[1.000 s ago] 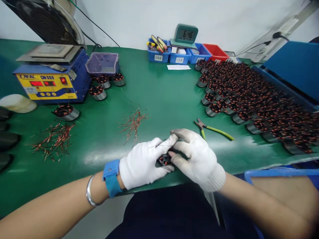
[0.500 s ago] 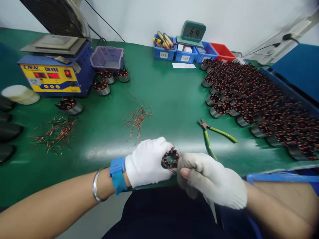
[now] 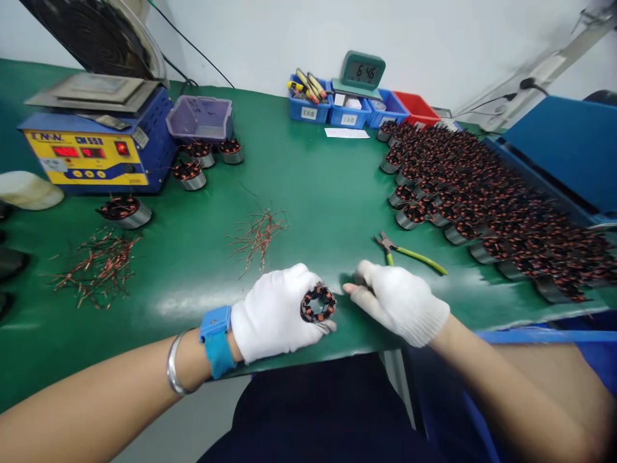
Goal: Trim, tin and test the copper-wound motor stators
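One copper-wound ring [image 3: 320, 316] sits in the gloved left hand [image 3: 279, 315].

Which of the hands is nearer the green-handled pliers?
Right: the right hand is just this side of the pliers; the left hand, holding a wound ring, is farther off, to their left.

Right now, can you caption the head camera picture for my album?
Left hand holding a coil ring, right hand near the pliers.

Ring-shaped wound core [image 3: 319, 316], black with copper-coloured coils, hollow centre facing viewer, in the left hand [image 3: 279, 314]
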`<state>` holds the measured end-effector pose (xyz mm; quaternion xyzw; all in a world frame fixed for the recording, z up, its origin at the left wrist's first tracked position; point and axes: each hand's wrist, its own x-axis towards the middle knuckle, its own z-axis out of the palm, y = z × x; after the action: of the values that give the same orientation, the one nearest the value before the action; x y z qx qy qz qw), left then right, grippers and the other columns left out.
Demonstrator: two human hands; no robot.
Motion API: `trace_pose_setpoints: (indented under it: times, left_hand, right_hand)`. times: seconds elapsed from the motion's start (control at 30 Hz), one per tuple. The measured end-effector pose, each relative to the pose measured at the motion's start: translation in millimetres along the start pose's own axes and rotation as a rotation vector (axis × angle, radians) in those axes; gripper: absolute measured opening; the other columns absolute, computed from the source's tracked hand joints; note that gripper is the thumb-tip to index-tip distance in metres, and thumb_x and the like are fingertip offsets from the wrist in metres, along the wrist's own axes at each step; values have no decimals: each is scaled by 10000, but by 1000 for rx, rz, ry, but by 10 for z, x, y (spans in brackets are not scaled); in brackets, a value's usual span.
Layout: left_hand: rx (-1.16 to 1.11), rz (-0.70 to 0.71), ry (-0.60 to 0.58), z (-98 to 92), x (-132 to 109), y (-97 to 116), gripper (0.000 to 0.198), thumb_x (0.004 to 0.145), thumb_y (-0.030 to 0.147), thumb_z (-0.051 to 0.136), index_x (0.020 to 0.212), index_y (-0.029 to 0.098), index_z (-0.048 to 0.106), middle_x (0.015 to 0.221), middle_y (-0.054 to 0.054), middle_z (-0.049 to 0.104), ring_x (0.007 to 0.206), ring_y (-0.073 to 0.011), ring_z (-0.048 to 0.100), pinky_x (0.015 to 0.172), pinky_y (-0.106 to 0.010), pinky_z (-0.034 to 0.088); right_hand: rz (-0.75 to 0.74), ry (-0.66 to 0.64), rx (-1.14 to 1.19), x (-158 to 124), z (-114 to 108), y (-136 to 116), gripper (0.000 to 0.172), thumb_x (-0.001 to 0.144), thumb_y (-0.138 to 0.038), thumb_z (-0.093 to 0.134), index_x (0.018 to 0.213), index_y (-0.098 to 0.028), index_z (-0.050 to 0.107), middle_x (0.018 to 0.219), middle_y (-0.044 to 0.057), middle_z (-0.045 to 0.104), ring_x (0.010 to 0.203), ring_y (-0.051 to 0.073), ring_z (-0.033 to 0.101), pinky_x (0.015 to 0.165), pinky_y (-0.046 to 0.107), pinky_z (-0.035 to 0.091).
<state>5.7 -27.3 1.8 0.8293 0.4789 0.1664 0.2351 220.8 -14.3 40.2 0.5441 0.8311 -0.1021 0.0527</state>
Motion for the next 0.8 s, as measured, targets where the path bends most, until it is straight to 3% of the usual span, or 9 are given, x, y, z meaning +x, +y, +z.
trace_pose_setpoints:
  times: [0.13,0.23,0.33,0.43,0.5,0.63,0.7,0.8]
  left_hand:
    - [-43,-46,15,-12,-8,34,430,685,601,631,937,253,615,888,-28,629,754,-220,629,643,-327,470]
    - [-94,-67,62,24,-17,4,504,701,587,627,1078,255,584,983,-35,664,862,-245,653,741,-355,500]
    - [-168,-76,65,72,-45,-41,635,715,545,646,1257,261,480,1091,-43,667,964,-256,653,836,-376,506]
    - [-195,-122,20,90,-82,-23,606,755,507,617,1293,295,437,943,-11,688,854,-237,675,772,-375,523]
    - [-188,-147,48,82,-97,28,747,693,557,660,1334,285,391,982,-27,674,861,-244,670,786,-385,526]
    - [-252,-186,133,72,-72,104,1235,456,707,745,1446,227,185,1304,-115,538,1022,-288,627,873,-406,521]
    - [-284,-189,146,83,-39,93,1243,490,684,750,1465,243,117,1344,-105,517,1042,-281,623,887,-406,518]
    - [-319,-168,102,104,14,39,1048,664,588,697,1471,282,104,1212,-56,615,995,-254,652,851,-392,529]
  right_hand:
    - [-120,114,248,57,66,-51,256,932,-414,461,1018,-199,569,949,46,634,834,181,592,675,265,392]
    - [-196,63,321,106,144,-102,183,931,-292,452,875,-189,593,876,28,624,794,154,578,683,251,400]
    - [-92,79,145,148,143,-95,159,897,-249,467,813,-181,584,830,37,612,756,168,574,665,267,388]
    - [73,167,-54,162,89,-44,179,895,-261,452,803,-178,581,850,62,611,779,199,589,671,292,380]
    - [105,170,-67,152,74,-28,195,908,-275,435,817,-184,583,870,61,619,792,203,599,661,292,378]
    - [-5,133,-21,113,148,-98,194,909,-304,450,837,-192,590,861,48,617,810,202,606,687,287,389]
    - [-53,136,-17,101,197,-149,185,902,-307,462,839,-191,591,853,44,611,804,200,604,687,287,386]
    - [-83,133,-27,100,217,-175,183,894,-307,469,803,-197,584,834,34,603,756,188,592,645,288,367]
